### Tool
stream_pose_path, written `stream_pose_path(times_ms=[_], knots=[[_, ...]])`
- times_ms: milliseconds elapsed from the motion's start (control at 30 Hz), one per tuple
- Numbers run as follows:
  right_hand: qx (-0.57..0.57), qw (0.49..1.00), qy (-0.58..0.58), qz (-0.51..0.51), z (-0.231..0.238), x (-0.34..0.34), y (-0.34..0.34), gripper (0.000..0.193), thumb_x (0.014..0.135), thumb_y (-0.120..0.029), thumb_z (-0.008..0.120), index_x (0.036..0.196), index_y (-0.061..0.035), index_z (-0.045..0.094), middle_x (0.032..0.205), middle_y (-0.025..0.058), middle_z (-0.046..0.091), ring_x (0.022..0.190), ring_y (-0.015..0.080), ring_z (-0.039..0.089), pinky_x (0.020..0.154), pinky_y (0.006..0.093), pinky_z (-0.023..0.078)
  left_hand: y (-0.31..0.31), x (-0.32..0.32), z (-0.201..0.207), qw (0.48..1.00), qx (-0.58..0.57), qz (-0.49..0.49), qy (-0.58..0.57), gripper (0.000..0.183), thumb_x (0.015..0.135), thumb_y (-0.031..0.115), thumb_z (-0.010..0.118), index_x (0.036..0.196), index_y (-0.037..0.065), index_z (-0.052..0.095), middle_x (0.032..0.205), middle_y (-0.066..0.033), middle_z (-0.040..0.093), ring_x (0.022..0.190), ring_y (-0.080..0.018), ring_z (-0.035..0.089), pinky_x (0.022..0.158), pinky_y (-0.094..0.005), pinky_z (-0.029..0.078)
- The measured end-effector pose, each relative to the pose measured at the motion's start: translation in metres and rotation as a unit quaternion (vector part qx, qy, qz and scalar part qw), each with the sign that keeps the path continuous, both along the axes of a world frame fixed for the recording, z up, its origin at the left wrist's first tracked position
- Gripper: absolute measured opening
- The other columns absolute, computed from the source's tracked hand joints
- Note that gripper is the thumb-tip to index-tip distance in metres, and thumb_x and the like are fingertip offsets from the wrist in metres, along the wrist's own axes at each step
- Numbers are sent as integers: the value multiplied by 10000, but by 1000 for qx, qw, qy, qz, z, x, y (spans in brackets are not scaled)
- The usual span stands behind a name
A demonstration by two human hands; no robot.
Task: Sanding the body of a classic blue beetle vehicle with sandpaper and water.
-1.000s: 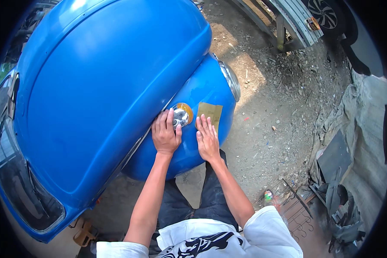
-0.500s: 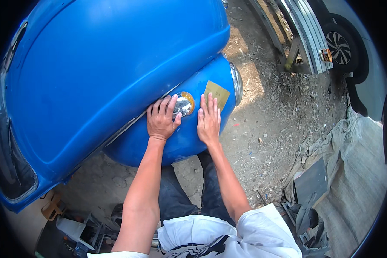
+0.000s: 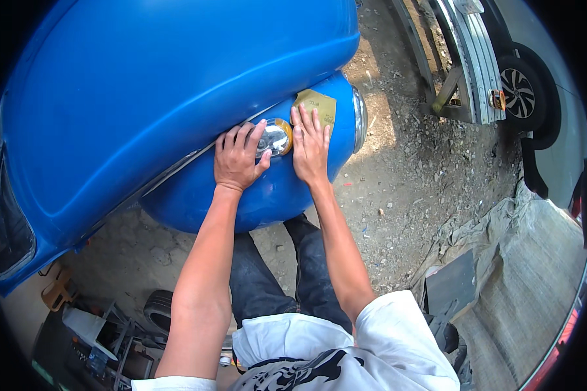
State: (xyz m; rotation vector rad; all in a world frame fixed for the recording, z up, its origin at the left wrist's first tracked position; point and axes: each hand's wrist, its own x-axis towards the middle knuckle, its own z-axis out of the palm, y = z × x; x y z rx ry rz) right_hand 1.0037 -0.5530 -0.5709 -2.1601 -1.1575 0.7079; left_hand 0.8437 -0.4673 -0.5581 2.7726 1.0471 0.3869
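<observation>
My right hand point(image 3: 312, 150) lies flat, fingers stretched out, over the lower left part of a tan sheet of sandpaper point(image 3: 323, 106). The sheet rests on the rounded blue fender point(image 3: 267, 202), its far corner close to the seam beside the hood. Just left of that hand is a lamp point(image 3: 277, 138) with a chrome cap and an amber rim. My left hand point(image 3: 237, 159) rests at the lamp's left side with fingers apart. Its index finger and thumb lie at the lamp's edge, and no loose object shows in it. The palms' undersides are hidden.
The large blue hood point(image 3: 176, 85) fills the upper left. A chrome-rimmed headlight point(image 3: 360, 120) sits at the fender's right end. Gravelly ground point(image 3: 398, 176) lies beyond, with a metal bumper point(image 3: 479, 72), another vehicle's wheel point(image 3: 518, 93) and a grey tarp point(image 3: 522, 280) at right.
My right hand and the sandpaper have slid away from me and a little left along the fender, closer to the lamp; the sheet has turned somewhat. My left hand stays by the lamp.
</observation>
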Motion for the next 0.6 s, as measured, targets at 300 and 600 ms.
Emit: stream_pose_path(times_ms=[300,600], knots=[[3,1000,21,-19,-6,-26,-35,468,1082,-351,261,1466,-249,508,1613,49,319,1509,361,193,1188,622,70,-2,-9,1,1000,-3,7,13,544,892,436,532,1376,189,541,1220,-39,579,1118,-246,536,966,-425,396],[20,999,-3,-45,-33,-71,-89,542,1065,-345,341,1570,-153,303,1645,168,179,1516,409,124,1201,577,94,-7,-8,0,1000,-7,6,-4,523,895,426,525,1363,196,557,1212,-35,590,1106,-248,546,952,-425,402]])
